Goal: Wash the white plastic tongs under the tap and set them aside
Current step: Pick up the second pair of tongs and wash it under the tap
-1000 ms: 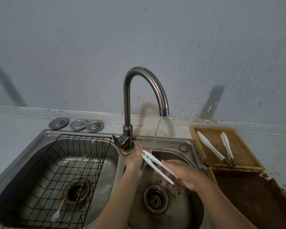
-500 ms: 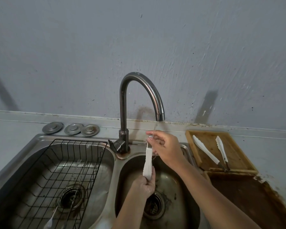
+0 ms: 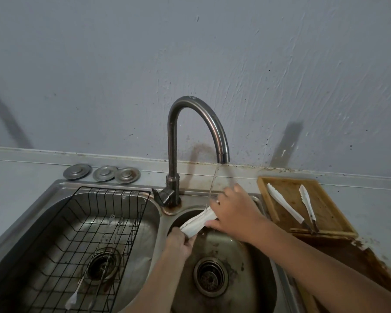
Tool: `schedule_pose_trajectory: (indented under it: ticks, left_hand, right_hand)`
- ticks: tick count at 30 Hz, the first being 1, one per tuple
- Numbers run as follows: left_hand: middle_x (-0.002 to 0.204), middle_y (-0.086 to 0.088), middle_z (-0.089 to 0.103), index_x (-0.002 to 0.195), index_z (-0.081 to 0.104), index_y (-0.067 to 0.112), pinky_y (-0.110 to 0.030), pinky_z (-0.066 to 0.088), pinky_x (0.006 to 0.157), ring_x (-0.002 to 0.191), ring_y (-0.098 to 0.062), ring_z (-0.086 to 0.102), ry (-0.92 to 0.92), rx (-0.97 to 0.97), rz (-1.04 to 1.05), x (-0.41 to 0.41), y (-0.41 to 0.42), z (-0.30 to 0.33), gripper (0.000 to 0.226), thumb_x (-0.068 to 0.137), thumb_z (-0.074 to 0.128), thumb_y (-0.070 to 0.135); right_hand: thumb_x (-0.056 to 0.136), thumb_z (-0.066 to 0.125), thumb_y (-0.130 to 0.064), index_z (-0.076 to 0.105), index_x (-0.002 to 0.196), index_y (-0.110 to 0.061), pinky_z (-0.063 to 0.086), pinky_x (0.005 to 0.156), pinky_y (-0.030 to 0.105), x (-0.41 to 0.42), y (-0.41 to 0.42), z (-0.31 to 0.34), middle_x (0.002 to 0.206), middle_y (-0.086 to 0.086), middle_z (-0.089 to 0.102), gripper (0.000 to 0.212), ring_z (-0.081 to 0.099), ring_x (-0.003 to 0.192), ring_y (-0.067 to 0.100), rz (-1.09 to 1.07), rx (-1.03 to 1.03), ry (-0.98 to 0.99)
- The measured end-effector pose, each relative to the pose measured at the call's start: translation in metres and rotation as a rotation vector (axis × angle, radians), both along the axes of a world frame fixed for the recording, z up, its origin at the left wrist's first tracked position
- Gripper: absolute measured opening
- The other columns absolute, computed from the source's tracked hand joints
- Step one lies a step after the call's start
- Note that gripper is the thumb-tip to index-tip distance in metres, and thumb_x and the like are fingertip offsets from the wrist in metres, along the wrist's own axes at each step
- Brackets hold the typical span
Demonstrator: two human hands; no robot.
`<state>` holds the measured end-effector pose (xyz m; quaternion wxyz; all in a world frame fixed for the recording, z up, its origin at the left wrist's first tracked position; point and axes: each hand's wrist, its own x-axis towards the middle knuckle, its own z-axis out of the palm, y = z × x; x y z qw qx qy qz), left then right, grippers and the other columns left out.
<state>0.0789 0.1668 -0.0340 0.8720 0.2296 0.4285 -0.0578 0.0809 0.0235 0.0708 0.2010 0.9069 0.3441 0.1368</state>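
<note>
I hold the white plastic tongs (image 3: 199,222) slanted over the right sink basin (image 3: 253,279), just under the stream from the curved steel tap (image 3: 203,114). My left hand (image 3: 178,243) grips their lower left end. My right hand (image 3: 233,211) closes over their upper right end, hiding that part. Water runs down onto the tongs beside my right hand.
A wooden tray (image 3: 325,211) on the right counter holds two more white tongs (image 3: 284,206). The left basin holds a black wire rack (image 3: 88,240) with utensils in it. Three metal drain covers (image 3: 102,172) lie behind it. A worn brown board (image 3: 357,263) lies front right.
The tongs have tilted from upright to a slant. My right hand moved down and over their upper end; my left hand keeps the lower end.
</note>
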Motion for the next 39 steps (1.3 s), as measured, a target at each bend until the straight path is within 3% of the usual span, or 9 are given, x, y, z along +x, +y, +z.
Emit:
schedule_pose_trajectory:
  ticks: [3,6,11,14,18,24,27,32,39]
  left_hand:
    - [0.107,-0.025,0.060,0.124,0.049,-0.006,-0.037,0.058,0.056,0.088,-0.034,0.062,-0.069,0.132,-0.086,0.003,0.005,0.008,0.035,0.096,0.039,0.011]
    - [0.089,-0.021,0.058,0.118,0.047,-0.003,-0.034,0.055,0.042,0.073,-0.030,0.058,-0.098,0.202,-0.141,0.000,0.011,0.019,0.031,0.099,0.038,0.020]
    - [0.096,-0.011,0.063,0.110,0.057,0.005,-0.036,0.048,0.079,0.086,-0.021,0.058,-0.266,0.289,-0.379,0.001,0.033,0.044,0.033,0.094,0.050,0.033]
    - [0.090,-0.009,0.065,0.106,0.062,0.006,-0.029,0.049,0.073,0.084,-0.018,0.060,-0.419,0.472,-0.481,0.002,0.024,0.055,0.019,0.089,0.059,0.011]
    - [0.052,-0.002,0.061,0.084,0.062,0.006,-0.025,0.048,0.051,0.052,-0.017,0.054,-0.474,0.576,-0.519,0.000,0.013,0.064,0.011,0.088,0.061,0.016]
    - [0.082,-0.007,0.067,0.097,0.061,0.006,-0.035,0.050,0.077,0.076,-0.022,0.062,-0.393,0.653,-0.424,-0.003,0.029,0.058,0.027,0.097,0.044,0.027]
    - [0.085,-0.015,0.059,0.093,0.056,0.004,-0.029,0.043,0.062,0.068,-0.020,0.054,-0.220,0.892,-0.355,-0.001,0.048,0.042,0.019,0.094,0.050,0.022]
    - [0.112,-0.016,0.053,0.119,0.044,-0.002,-0.033,0.042,0.086,0.100,-0.027,0.053,-0.191,1.465,-0.188,0.007,0.074,0.028,0.040,0.085,0.062,0.012]
    - [0.099,-0.016,0.058,0.098,0.044,0.006,-0.039,0.042,0.069,0.089,-0.035,0.058,-0.205,1.781,-0.381,0.025,0.073,0.018,0.017,0.093,0.048,0.021]
  right_hand:
    - [0.090,0.033,-0.059,0.053,0.116,-0.006,0.043,0.085,0.044,0.004,0.009,-0.016,0.106,0.017,0.062,0.062,0.057,0.098,0.034,-0.002,-0.116,0.022]
    - [0.094,0.032,-0.052,0.053,0.113,-0.009,0.044,0.064,0.036,0.008,0.006,-0.025,0.100,0.010,0.061,0.052,0.061,0.084,0.027,-0.036,0.050,0.201]
    - [0.096,0.021,-0.049,0.052,0.067,-0.016,0.030,0.034,0.019,0.002,0.003,-0.035,0.048,-0.005,0.050,0.054,0.040,0.033,0.008,-0.631,0.997,1.178]
    - [0.093,0.026,-0.049,0.052,0.061,-0.018,0.019,0.034,0.017,0.001,0.016,-0.041,0.048,-0.004,0.045,0.052,0.031,0.034,0.009,-0.776,1.320,1.514]
    - [0.095,0.031,-0.037,0.051,0.059,-0.015,0.020,0.028,0.013,0.004,0.039,-0.041,0.044,-0.001,0.046,0.046,0.034,0.029,0.007,-0.693,1.628,1.725]
    - [0.093,0.031,-0.018,0.057,0.058,-0.010,0.028,0.026,0.016,0.012,0.052,-0.037,0.043,0.000,0.044,0.044,0.038,0.030,0.008,-0.639,2.114,1.703]
    - [0.093,0.029,-0.020,0.048,0.064,-0.012,0.028,0.028,0.017,0.014,0.054,-0.038,0.045,0.000,0.043,0.036,0.038,0.032,0.009,-0.627,2.198,1.636]
    - [0.096,0.032,-0.037,0.050,0.063,-0.013,0.028,0.030,0.019,0.007,0.049,-0.040,0.048,0.001,0.044,0.044,0.037,0.035,0.011,-0.606,2.116,1.530]
    - [0.095,0.031,-0.046,0.055,0.065,-0.013,0.030,0.035,0.023,-0.019,0.027,-0.038,0.050,0.003,0.047,0.051,0.037,0.037,0.013,-0.547,1.816,1.350]
